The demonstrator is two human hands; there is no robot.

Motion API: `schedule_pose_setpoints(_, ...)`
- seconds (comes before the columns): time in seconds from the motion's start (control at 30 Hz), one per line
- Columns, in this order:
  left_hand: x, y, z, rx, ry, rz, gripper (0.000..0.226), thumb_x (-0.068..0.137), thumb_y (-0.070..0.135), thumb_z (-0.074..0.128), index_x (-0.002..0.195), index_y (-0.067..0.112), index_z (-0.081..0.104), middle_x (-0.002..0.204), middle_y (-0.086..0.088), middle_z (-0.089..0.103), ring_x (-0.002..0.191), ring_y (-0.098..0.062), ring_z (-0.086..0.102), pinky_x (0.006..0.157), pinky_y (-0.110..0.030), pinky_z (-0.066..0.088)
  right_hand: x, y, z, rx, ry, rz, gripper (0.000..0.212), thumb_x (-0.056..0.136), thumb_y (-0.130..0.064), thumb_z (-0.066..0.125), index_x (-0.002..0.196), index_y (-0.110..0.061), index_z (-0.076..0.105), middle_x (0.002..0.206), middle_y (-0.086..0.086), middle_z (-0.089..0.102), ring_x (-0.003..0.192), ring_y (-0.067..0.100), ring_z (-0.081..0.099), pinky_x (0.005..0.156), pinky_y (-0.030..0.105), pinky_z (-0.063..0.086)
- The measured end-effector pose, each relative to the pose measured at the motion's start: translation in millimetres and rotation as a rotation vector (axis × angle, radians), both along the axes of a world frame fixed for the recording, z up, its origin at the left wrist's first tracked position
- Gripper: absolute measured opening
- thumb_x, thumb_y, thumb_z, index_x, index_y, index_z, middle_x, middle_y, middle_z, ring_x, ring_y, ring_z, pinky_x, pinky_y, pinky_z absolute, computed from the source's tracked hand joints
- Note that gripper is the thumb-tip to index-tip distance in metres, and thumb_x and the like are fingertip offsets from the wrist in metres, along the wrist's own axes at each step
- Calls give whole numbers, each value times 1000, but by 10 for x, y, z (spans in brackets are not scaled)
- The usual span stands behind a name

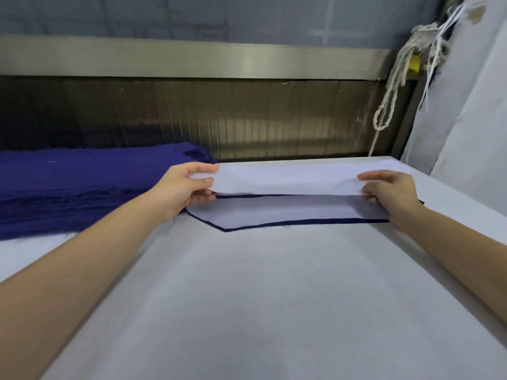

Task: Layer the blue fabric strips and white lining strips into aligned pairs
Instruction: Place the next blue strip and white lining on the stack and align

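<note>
The work looks to be at an early stage. One pair lies finished at the far middle of the table (pixel 247 297): a white strip (pixel 288 211) lies flat on a blue strip (pixel 315 221). Only a thin dark border of the blue one shows, along the near edge, the slanted left end and part of the far edge. The edges look closely matched. Whether more layers lie beneath this pair cannot be told.

A second white strip, the held strip (pixel 288 178), hangs just above the far edge of that pair, stretched between both hands. The left hand (pixel 189 187) pinches its left end, thumb on top and fingers curled beneath. The right hand (pixel 389 193) pinches the right end the same way. Both grips are closed on the cloth. This strip has no blue partner yet.

Much seems left to do, because a thick blue pile (pixel 82 182) lies on the far left of the table, its right end just beside the left hand.

Count: two white strips in view, one held and one laid. One blue strip is laid, and the pile holds too many layers to count. No store of white strips is in view. One rope (pixel 389 86) hangs at the far right.
</note>
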State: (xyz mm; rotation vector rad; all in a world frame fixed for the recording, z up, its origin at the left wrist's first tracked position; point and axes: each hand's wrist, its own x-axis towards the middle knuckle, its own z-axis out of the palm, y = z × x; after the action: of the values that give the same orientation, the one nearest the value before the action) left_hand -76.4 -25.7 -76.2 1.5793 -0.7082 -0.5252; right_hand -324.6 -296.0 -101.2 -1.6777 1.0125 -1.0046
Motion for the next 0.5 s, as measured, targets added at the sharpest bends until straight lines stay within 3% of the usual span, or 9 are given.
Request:
schedule_pose_setpoints(0.2,-39,38,-66,61,-157,51,18,91,4,58,106,10,65,81,-5,60,63,-17,57,61,-18,56,-165,0,-2,-143,44,16,24,81,1,58,82,-19,71,86,-1,65,75,11,54,74,21,43)
schedule_pose_setpoints(0.33,-68,66,-105,34,-244,83,12,92,11,57,97,13,68,84,2,64,62,-14,59,55,-14,50,-228,-65,-1,-162,2,9,16,86,-8,60,82,-18,72,84,-11,66,72,1,54,70,15,40)
schedule_pose_setpoints(0.5,-73,74,-172,102,-281,79,15,87,4,63,91,17,69,83,-5,66,63,-17,62,69,-28,51,-303,-161,-76,-177,118,1,23,80,-3,59,93,-18,71,98,0,62,87,18,54,77,27,43)
